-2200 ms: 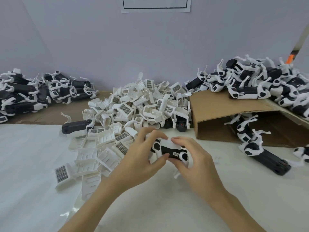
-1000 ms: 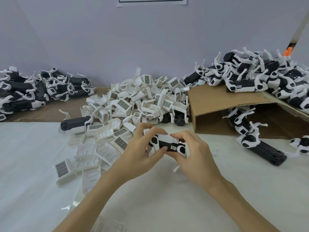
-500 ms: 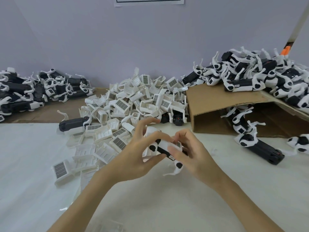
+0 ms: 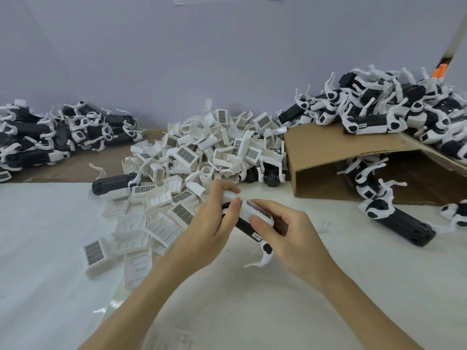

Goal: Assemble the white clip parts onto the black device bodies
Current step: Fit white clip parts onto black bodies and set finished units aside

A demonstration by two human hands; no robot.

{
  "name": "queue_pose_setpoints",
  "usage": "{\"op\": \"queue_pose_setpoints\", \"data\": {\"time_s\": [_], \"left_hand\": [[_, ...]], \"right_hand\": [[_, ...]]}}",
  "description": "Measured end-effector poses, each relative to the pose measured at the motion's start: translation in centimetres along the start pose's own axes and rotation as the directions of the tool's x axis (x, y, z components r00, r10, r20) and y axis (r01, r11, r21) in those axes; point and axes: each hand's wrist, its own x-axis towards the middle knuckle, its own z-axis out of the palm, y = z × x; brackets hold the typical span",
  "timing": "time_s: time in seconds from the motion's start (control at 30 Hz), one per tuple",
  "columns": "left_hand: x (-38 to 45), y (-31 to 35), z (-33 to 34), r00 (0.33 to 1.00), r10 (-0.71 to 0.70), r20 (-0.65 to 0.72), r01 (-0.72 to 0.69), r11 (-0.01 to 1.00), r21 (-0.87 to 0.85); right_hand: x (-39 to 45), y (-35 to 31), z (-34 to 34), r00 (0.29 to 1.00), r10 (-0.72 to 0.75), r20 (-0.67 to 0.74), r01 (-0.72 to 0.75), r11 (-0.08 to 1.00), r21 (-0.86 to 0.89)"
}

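Observation:
Both hands hold one black device body point(image 4: 246, 227) just above the white table, tilted down to the right. A white clip part point(image 4: 255, 210) with a barcode label lies along its top. My left hand point(image 4: 212, 223) grips the upper left end, thumb on the clip. My right hand point(image 4: 290, 236) pinches the clip's right end and the body beneath it. A white curved arm point(image 4: 264, 258) hangs from the body's lower end.
A heap of loose white clip parts point(image 4: 202, 157) lies behind and left of my hands. Assembled devices are piled at far left point(image 4: 50, 137) and on a cardboard box point(image 4: 341, 152) at right. One black device point(image 4: 401, 223) lies on the table at right, another point(image 4: 113, 184) by the heap.
The device has turned from level to tilted down to the right, and its barcode-labelled clip now faces up. Both hands kept hold and shifted slightly.

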Motion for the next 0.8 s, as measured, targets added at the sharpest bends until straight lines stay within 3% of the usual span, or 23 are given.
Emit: {"op": "queue_pose_setpoints", "data": {"time_s": [0.07,0.13,0.33,0.53,0.8], "left_hand": [[0.1,0.0,-0.1,1.000,-0.020,0.004,0.020,1.000,0.009],[0.0,-0.1,-0.3,1.000,-0.026,0.005,0.026,0.999,0.027],[0.0,0.4,-0.3,0.999,-0.039,-0.010,0.039,0.999,0.035],[0.4,0.6,-0.1,0.991,-0.122,-0.053,0.127,0.987,0.098],[0.1,0.6,-1.1,0.994,-0.056,0.092,0.049,0.996,0.077]], "right_hand": [[-0.1,0.1,0.0,0.990,-0.107,-0.092,0.096,0.988,-0.118],[-0.1,0.1,-0.1,0.983,-0.135,-0.123,0.119,0.984,-0.130],[-0.4,0.6,0.6,0.991,-0.132,-0.036,0.117,0.954,-0.275],[-0.3,1.0,1.4,0.986,-0.151,0.065,0.160,0.795,-0.585],[0.5,1.6,1.5,0.986,-0.167,0.030,0.158,0.844,-0.513]]}}
